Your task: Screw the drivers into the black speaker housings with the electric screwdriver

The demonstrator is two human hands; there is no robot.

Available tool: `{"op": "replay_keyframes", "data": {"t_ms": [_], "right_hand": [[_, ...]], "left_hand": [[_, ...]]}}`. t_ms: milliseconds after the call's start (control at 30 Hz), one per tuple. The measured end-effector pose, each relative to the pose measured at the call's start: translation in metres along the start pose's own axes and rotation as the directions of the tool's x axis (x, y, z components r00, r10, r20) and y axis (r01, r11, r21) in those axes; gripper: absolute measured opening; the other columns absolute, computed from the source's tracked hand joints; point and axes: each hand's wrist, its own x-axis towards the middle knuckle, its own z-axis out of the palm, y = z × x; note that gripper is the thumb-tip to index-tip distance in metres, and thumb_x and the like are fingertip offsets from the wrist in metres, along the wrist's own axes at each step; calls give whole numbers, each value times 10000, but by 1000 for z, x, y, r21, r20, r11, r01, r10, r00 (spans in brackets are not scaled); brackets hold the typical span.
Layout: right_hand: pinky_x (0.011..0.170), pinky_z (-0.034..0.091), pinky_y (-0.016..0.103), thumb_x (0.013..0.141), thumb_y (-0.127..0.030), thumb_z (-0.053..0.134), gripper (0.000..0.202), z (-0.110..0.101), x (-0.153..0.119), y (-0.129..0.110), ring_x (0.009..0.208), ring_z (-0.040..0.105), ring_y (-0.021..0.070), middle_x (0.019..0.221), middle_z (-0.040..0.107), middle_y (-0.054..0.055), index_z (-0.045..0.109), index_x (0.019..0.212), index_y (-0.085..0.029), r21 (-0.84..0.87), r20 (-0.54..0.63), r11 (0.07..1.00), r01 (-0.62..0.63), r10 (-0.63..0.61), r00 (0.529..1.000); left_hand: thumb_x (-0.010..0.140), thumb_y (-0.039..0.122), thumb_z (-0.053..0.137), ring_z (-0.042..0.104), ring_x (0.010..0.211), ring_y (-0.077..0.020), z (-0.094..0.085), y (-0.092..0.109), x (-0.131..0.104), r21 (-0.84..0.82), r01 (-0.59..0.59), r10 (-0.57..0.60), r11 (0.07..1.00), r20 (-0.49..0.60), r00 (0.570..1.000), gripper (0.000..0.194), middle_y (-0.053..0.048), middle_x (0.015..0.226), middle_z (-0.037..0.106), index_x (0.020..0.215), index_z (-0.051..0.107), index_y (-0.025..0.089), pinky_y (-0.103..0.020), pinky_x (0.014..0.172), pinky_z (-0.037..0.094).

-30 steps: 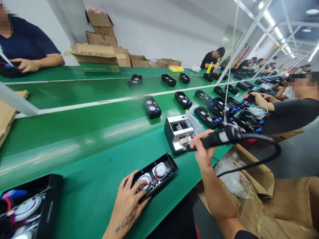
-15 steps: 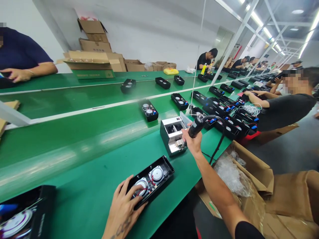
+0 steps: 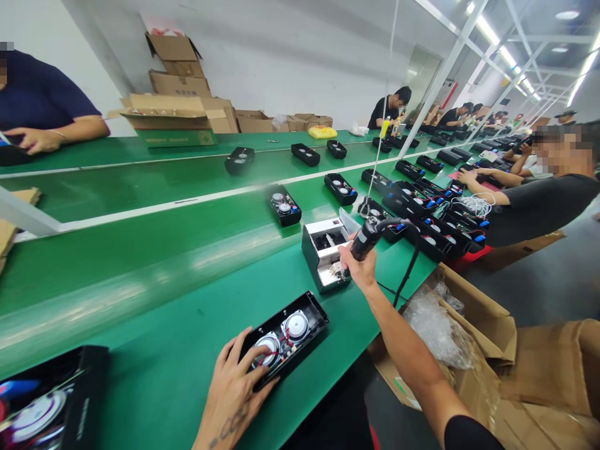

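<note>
My left hand (image 3: 237, 378) grips the near-left end of an open black speaker housing (image 3: 307, 350), its fingers reaching over the edge onto the parts inside. Two round silver speaker drivers and red wires show in that housing, which lies on the green bench. My right hand (image 3: 360, 265) is closed round a black electric screwdriver (image 3: 365, 240) with a cable at its top. The tool points down at the front of a screw feeder (image 3: 325, 275), a black and white box beyond the housing; its tip is too small to make out there.
Another open speaker housing (image 3: 89, 400) lies at the lower left. Several more housings ride the green conveyor (image 3: 140, 244) or crowd together on the right. Cardboard boxes (image 3: 544, 362) stand at the lower right. Co-workers sit along the line, one with a dark sleeve (image 3: 553, 200) at right.
The screwdriver and my right hand have shifted very slightly left and down at the feeder. My left hand keeps its hold on the housing. The view has turned a little.
</note>
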Motion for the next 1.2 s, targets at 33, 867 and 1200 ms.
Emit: {"op": "replay_keyframes", "data": {"t_ms": [33,867,1200], "right_hand": [[510,469,284,859,-464,837,380,0,-1,0,418,493,110,514,557,-125,585,1029,-235,-2,10,1000,-4,4,1000],[409,372,261,880,-443,840,433,6,-61,-40,368,412,92,542,490,-146,585,1175,-255,318,264,901,-295,215,940],[415,397,252,927,-383,778,372,45,-116,-28,390,433,95,627,524,-126,543,1202,-293,404,271,884,-234,129,954]], "left_hand": [[915,292,750,522,1411,-400,0,-1,0,10,-16,16,1000,4,1000,55,-39,1127,770,865,774,287,-551,1092,432],[864,263,804,553,1419,-386,0,8,0,-69,85,-86,994,-11,996,37,-33,1112,785,850,795,296,-567,1132,447],[854,228,813,535,1446,-389,-2,11,1,-105,112,-112,988,2,994,60,-35,1125,791,843,793,283,-573,1142,456]]}}
